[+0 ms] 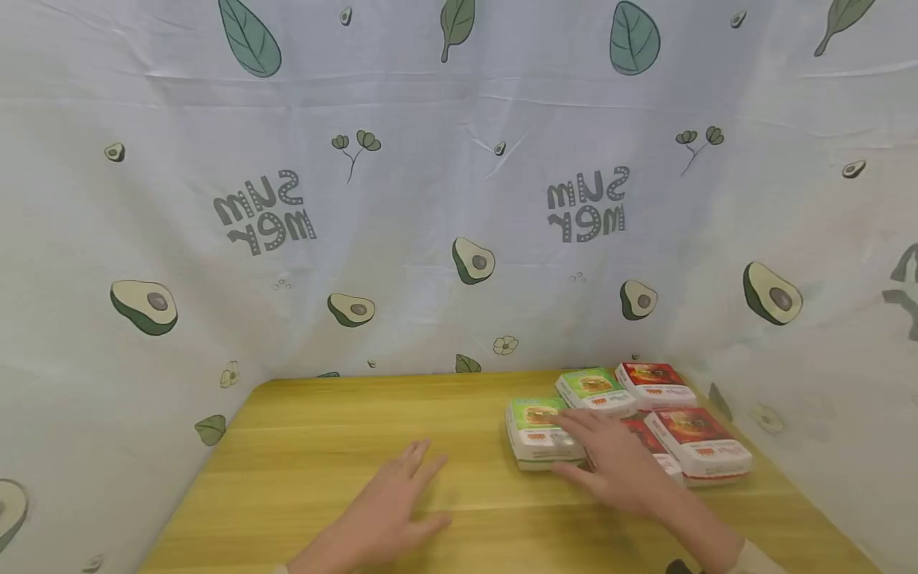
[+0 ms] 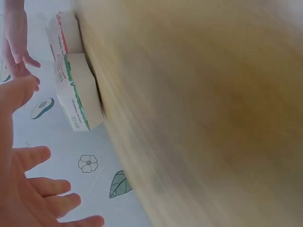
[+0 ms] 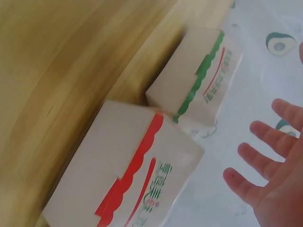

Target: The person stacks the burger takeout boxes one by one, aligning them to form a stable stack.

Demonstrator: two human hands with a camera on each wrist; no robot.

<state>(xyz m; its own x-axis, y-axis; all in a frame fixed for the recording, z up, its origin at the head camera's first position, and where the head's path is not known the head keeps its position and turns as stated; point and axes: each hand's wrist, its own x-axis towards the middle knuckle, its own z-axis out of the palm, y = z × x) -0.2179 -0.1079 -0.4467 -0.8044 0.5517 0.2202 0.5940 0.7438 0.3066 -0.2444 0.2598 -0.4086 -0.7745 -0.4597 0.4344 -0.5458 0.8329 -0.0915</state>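
My left hand (image 1: 383,506) is held over the wooden table, fingers spread and holding nothing; in the left wrist view its fingers (image 2: 54,187) are apart. My right hand (image 1: 617,462) hovers with spread fingers by the nearer green-topped hamburger box (image 1: 534,438) and partly covers a red-topped hamburger box (image 1: 663,458). The right wrist view shows a gap between that hand's fingers (image 3: 267,137) and the boxes. Behind stand another green-topped box (image 1: 594,389) and a red-topped box (image 1: 654,384). One more red-topped box (image 1: 699,442) is at the right.
The yellowish wooden table (image 1: 323,438) extends left of the boxes. A white cloth (image 1: 416,199) printed with avocados and leaves hangs behind the table and along both sides. The boxes are grouped near the table's right edge.
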